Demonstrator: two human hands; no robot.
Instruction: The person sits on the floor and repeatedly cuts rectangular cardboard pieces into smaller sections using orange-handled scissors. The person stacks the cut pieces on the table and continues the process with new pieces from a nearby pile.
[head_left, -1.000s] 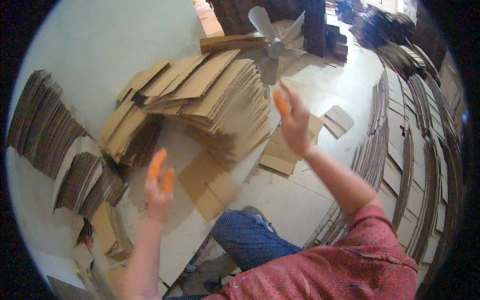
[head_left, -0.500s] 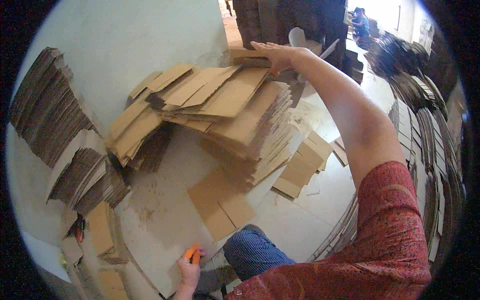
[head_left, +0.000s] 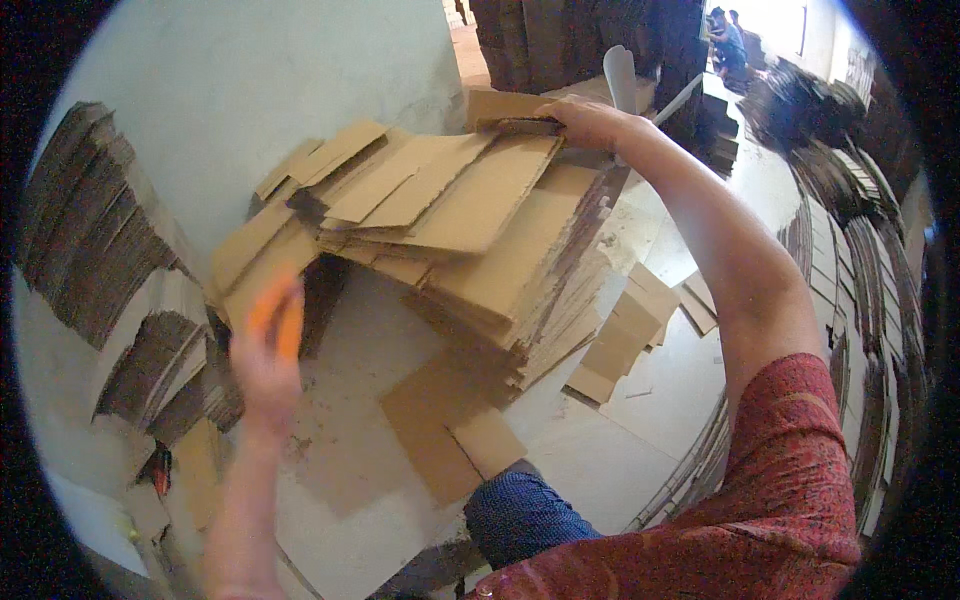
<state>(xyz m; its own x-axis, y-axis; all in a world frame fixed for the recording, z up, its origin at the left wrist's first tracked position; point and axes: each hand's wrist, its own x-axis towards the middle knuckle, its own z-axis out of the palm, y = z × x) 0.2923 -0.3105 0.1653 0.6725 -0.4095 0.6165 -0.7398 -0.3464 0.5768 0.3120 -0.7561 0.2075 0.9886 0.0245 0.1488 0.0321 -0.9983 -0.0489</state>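
My right hand (head_left: pixel 582 122) is at the far end of a tall, leaning stack of flat brown cardboard sheets (head_left: pixel 455 200). Its fingers close over the edge of a cardboard sheet (head_left: pixel 505 106) that tilts up there. My left hand (head_left: pixel 266 365) is raised in front of the stack's left part, with bright orange covers on its fingers (head_left: pixel 275 315). Those fingers are smeared by motion, and I make out nothing held in them. A loose cardboard sheet (head_left: pixel 440 425) lies on the pale surface below the stack, near my knee.
More cardboard pieces (head_left: pixel 622 335) lie on the floor to the right. Bundled cardboard (head_left: pixel 90 220) leans on the left wall, and long rows of stacks (head_left: pixel 860 290) line the right side. A white curved piece (head_left: pixel 620 78) stands beyond my right hand. People (head_left: pixel 728 45) are far back.
My left hand has risen from the lower edge up and left toward the stack. My right hand has gone from stretched flat over the far end to closing on a sheet's edge.
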